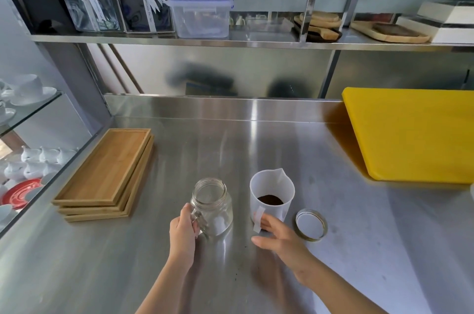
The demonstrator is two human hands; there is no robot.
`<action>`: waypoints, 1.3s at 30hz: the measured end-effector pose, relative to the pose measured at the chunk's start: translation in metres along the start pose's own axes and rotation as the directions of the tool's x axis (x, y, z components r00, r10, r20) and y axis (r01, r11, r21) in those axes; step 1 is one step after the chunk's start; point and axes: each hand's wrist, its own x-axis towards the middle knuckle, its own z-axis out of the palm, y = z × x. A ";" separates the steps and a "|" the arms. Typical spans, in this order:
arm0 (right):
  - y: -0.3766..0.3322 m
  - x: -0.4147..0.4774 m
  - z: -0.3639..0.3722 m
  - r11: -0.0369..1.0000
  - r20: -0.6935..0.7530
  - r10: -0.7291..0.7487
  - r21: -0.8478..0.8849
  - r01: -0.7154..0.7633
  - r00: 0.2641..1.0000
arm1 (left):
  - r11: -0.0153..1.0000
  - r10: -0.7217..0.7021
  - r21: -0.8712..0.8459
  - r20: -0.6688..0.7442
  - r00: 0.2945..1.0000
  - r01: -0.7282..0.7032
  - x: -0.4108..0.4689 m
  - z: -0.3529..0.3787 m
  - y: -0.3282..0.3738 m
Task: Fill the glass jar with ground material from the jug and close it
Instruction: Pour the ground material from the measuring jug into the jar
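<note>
Near the steel tabletop's (179,160) front edge, the left hand (183,233) grips the clear glass jar's (213,204) handle, the right hand's (278,235) spread fingers touch the translucent plastic jug (272,192) of dark grounds, round metal lid (311,224) beside, no legible writing.

We read it as a café prep kitchen, stainless worktop (333,236), steel shelf (154,39), stacked cups (28,90), yellow cutting board (415,134)

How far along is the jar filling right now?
Done: the lid is off, lying beside the jug. In hand: the left hand grips the empty glass jar by its handle; the right hand reaches the jug, grounds inside. Left: pouring and closing.
</note>
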 end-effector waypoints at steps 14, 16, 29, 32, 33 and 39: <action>-0.003 -0.005 -0.012 0.986 -0.200 -0.012 0.158 0.045 0.980 | 0.999 0.027 0.035 0.027 0.999 -0.028 0.008 -0.003 -0.005; 0.000 -0.007 -0.015 0.983 -0.257 -0.027 0.170 0.073 0.966 | 0.999 0.028 0.035 0.036 0.999 -0.029 0.009 -0.004 -0.007; -0.006 -0.011 -0.018 0.905 -0.475 -0.137 0.296 0.305 0.869 | 0.998 0.017 0.052 0.021 1.000 -0.018 0.010 -0.003 -0.008; -0.010 -0.010 -0.021 0.922 -0.484 -0.145 0.251 0.296 0.863 | 0.998 0.017 0.061 0.022 1.000 -0.018 0.010 -0.003 -0.007; -0.011 -0.010 -0.023 0.930 -0.487 -0.149 0.226 0.289 0.861 | 0.998 0.016 0.060 0.020 1.000 -0.017 0.009 -0.003 -0.007; -0.026 -0.008 -0.030 0.947 -0.582 -0.205 0.085 0.309 0.787 | 0.999 0.011 0.043 0.014 1.000 -0.012 0.006 -0.001 -0.005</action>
